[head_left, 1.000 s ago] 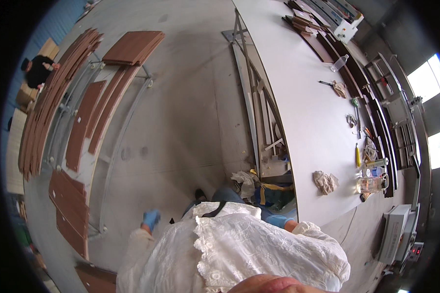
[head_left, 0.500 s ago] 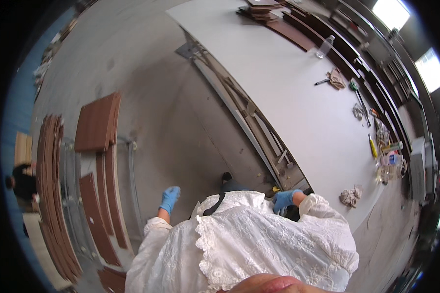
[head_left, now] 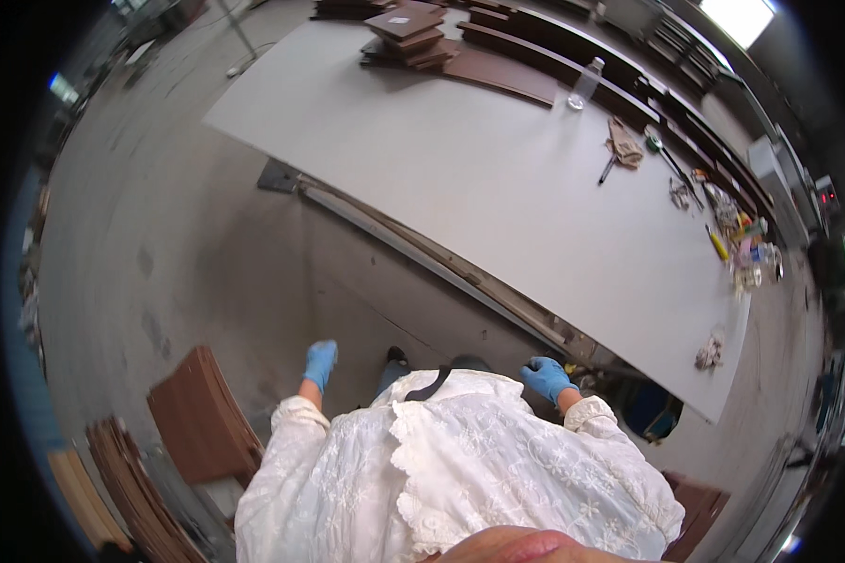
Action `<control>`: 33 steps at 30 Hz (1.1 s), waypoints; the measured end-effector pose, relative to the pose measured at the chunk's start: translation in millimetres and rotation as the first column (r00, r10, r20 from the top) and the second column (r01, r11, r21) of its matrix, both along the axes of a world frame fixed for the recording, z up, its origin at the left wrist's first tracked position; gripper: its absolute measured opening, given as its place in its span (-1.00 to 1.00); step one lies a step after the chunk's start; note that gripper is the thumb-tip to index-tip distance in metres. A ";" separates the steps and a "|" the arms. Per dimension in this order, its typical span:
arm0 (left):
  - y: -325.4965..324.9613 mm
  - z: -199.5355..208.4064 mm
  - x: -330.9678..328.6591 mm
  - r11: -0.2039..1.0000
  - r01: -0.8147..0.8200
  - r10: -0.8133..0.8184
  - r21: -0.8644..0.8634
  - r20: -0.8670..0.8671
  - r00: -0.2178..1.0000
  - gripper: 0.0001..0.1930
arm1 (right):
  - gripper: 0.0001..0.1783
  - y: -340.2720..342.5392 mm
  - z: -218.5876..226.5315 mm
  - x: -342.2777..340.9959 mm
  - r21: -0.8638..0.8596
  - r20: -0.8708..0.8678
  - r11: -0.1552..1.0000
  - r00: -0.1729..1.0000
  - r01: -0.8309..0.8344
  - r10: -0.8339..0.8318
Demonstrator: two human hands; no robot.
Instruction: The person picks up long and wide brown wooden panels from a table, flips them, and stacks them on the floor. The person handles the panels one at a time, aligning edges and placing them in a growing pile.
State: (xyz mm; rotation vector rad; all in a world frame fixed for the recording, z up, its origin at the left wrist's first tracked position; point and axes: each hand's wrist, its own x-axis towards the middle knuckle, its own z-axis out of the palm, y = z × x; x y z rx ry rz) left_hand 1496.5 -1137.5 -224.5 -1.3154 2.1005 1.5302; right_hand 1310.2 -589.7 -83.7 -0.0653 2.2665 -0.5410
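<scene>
My left hand (head_left: 319, 364), in a blue glove, hangs over the floor to the left of my body. Its fingers are loosely extended and nothing shows in them. At the other side, my right hand (head_left: 546, 377) hangs near the front edge of the white-topped table (head_left: 441, 178). That glove is blue too, with dark patches near the fingers, which are loosely bent and a little apart. I see nothing held there. Neither hand touches the table.
Brown panels (head_left: 408, 38) are stacked at the table's far side, near a clear bottle (head_left: 585, 84). A crumpled cloth (head_left: 625, 143), a yellow-handled tool (head_left: 716, 242) and a crumpled rag (head_left: 709, 352) lie rightward. More brown boards (head_left: 202, 413) stand at lower left.
My view has turned leftward along the table, whose edge now runs more across in front of me. The board stacks slid to the lower left. My right hand has come clear of my clothing.
</scene>
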 end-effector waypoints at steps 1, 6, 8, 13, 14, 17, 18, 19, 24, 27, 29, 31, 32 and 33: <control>-20.2 7.1 -42.9 0.988 -0.125 0.136 0.086 -0.132 0.982 -0.82 | -0.53 -17.5 -2.2 6.0 -0.068 0.021 0.997 0.999 0.035 -0.033; -98.3 70.1 -301.0 0.982 0.188 -0.162 0.021 -0.416 0.895 -0.71 | -0.55 -87.3 -17.5 25.2 -0.186 0.021 0.926 0.943 0.329 -0.331; -101.4 94.5 -396.7 0.975 0.223 -0.204 0.001 -0.401 0.893 -0.67 | -0.62 -108.0 -28.2 20.7 -0.253 -0.056 0.887 0.910 0.385 -0.411; -96.1 142.3 -540.2 0.961 0.225 -0.136 0.161 -0.436 0.889 -0.59 | -0.75 -164.2 -40.0 -38.1 -0.329 -0.076 0.788 0.817 0.521 -0.572; -101.7 150.3 -567.7 0.947 0.243 -0.136 0.208 -0.426 0.894 -0.54 | -0.74 -178.0 -37.1 -56.8 -0.325 -0.130 0.791 0.804 0.518 -0.580; -123.6 155.4 -642.1 0.940 0.199 -0.056 0.278 -0.450 0.891 -0.49 | -0.65 -207.8 -17.5 -100.5 -0.336 -0.012 0.711 0.752 0.617 -0.659; -137.7 153.0 -662.8 0.929 0.155 0.009 0.335 -0.439 0.899 -0.46 | -0.65 -218.4 -10.3 -108.5 -0.362 0.000 0.684 0.734 0.633 -0.679; -153.1 151.8 -688.0 0.914 0.124 0.057 0.386 -0.426 0.903 -0.44 | -0.64 -228.7 -5.5 -116.7 -0.393 0.012 0.648 0.708 0.652 -0.706; -213.0 154.0 -835.9 0.776 0.227 0.076 0.589 -0.443 0.893 -0.33 | -0.58 -300.4 7.3 -128.5 -0.223 -0.124 0.617 0.606 0.754 -0.786; -226.2 162.3 -906.2 0.576 0.477 -0.045 0.664 -0.557 0.829 -0.36 | -0.59 -351.4 10.8 -128.5 -0.166 -0.043 0.434 0.433 0.886 -0.900; -241.1 163.8 -934.4 0.616 0.406 -0.125 0.675 -0.425 0.896 -0.36 | -0.60 -388.3 11.7 -131.5 -0.164 -0.039 0.380 0.379 0.910 -0.924; -246.9 157.6 -956.3 0.718 0.274 -0.143 0.639 -0.251 0.957 -0.33 | -0.60 -427.7 12.4 -135.7 -0.177 0.004 0.357 0.363 0.917 -0.932; -250.3 151.7 -964.6 0.757 0.193 -0.102 0.624 -0.178 0.979 -0.30 | -0.59 -442.8 12.6 -138.3 -0.187 0.051 0.366 0.381 0.912 -0.923; -250.1 147.4 -970.3 0.778 0.152 -0.074 0.610 -0.151 0.986 -0.27 | -0.59 -453.9 13.0 -138.4 -0.189 0.054 0.380 0.396 0.905 -0.917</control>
